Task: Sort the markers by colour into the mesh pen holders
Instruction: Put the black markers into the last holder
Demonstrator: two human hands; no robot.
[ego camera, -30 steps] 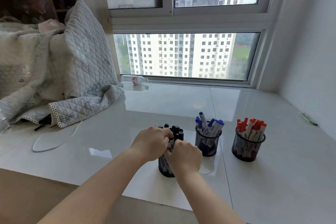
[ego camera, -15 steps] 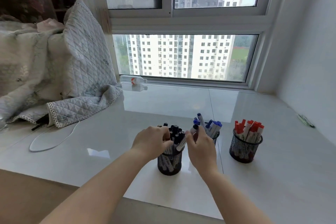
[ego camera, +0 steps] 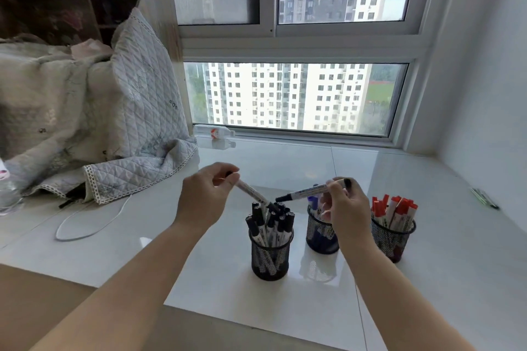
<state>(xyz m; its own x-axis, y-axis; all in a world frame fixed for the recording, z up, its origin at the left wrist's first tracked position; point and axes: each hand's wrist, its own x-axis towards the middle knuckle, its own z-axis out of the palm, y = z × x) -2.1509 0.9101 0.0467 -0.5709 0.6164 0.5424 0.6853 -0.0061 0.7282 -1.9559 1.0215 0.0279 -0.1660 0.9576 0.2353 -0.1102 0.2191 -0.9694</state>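
Your left hand (ego camera: 204, 199) pinches the upper end of a black-capped marker (ego camera: 252, 192) between thumb and fingers. This marker slopes down to the right, and its capped tip sits among the black markers (ego camera: 271, 222) standing in the left mesh pen holder (ego camera: 271, 259).

Your right hand (ego camera: 346, 208) pinches a second black-capped marker (ego camera: 309, 190) near its rear end. This marker lies almost level in the air, with its cap pointing left, above the gap between the left holder and the middle mesh pen holder (ego camera: 320, 236). The two marker caps are close together but apart.

The middle holder contains blue markers (ego camera: 313, 202) and is partly hidden behind your right hand. The right mesh pen holder (ego camera: 393, 239) contains red markers (ego camera: 395, 208). All three holders stand upright in a row on the white table (ego camera: 456, 265).

A quilted blanket (ego camera: 128, 122) lies at the left, with a white cable (ego camera: 85, 225) looping beside it. A plastic bottle (ego camera: 214, 131) lies by the window.
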